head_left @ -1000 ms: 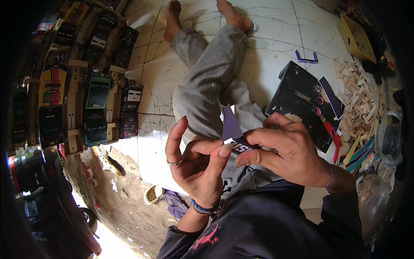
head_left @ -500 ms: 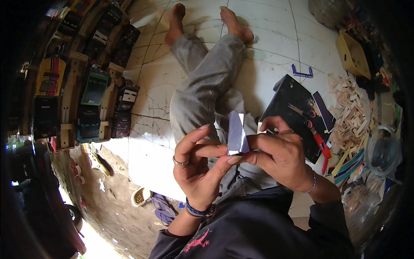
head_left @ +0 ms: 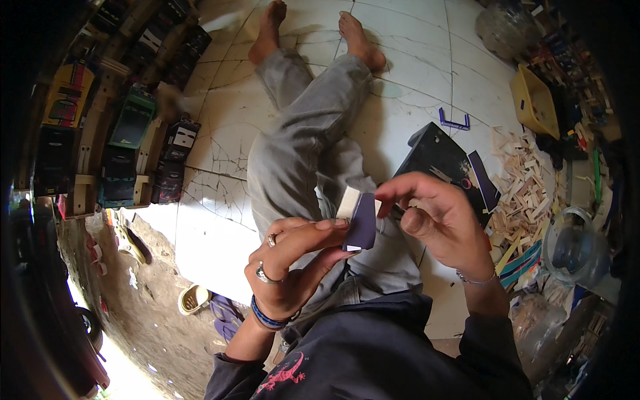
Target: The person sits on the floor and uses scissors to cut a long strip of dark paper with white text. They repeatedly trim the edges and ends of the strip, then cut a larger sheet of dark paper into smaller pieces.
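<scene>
My left hand (head_left: 293, 260) holds a small dark purple card piece with a pale wooden block (head_left: 359, 217) on its upper edge, pinched between thumb and fingers above my lap. My right hand (head_left: 437, 217) sits just right of it, fingertips pressing on the top edge of the piece. I sit on a white tiled floor with my legs in grey trousers (head_left: 307, 140) stretched out, feet bare.
A black board (head_left: 437, 157) with tools lies by my right knee, beside a heap of wooden sticks (head_left: 523, 190). A yellow tub (head_left: 533, 103) and a clear jar (head_left: 573, 247) stand at right. Painted wooden toy trucks (head_left: 127, 127) line the left. A purple bracket (head_left: 455, 122) lies on the tiles.
Both hands have turned the purple piece so it stands more upright. My right hand has opened out and shifted right, now touching only its top edge.
</scene>
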The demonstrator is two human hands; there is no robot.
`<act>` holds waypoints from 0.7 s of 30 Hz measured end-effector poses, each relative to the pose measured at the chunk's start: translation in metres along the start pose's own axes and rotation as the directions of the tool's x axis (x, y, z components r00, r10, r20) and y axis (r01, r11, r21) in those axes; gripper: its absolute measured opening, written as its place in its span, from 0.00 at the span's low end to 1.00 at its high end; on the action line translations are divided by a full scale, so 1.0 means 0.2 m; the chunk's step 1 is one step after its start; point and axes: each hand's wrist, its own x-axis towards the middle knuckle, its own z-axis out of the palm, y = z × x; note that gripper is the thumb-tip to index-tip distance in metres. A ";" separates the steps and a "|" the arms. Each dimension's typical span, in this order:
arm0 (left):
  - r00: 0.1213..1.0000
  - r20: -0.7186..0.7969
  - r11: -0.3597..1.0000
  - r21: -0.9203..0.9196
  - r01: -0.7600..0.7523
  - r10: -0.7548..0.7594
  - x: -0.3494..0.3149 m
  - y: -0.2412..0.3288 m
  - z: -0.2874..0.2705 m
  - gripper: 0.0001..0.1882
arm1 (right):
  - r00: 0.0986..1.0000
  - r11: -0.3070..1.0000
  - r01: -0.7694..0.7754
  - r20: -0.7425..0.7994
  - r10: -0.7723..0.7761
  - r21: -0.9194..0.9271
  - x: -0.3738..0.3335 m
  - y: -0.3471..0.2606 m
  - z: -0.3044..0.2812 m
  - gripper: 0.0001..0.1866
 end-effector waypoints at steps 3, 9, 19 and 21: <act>0.997 0.037 0.997 0.039 -0.066 0.065 0.01 -0.01 0.00 0.29 | 0.992 0.992 -0.111 0.065 0.107 0.055 0.02 0.00 0.05 0.25; 0.991 -0.024 0.970 -0.210 0.121 -0.128 -0.01 0.04 0.01 0.27 | 0.982 0.958 -0.184 0.073 0.172 0.219 0.04 0.00 0.11 0.26; 0.856 0.208 0.677 -0.536 0.505 -0.473 0.04 0.08 -0.04 0.23 | 0.962 0.970 0.212 0.199 -0.185 -0.121 0.11 -0.01 -0.01 0.13; 0.836 0.223 0.627 -0.571 0.529 -0.502 0.04 0.09 -0.03 0.22 | 0.935 0.906 0.319 0.249 -0.253 -0.277 0.12 -0.02 -0.03 0.14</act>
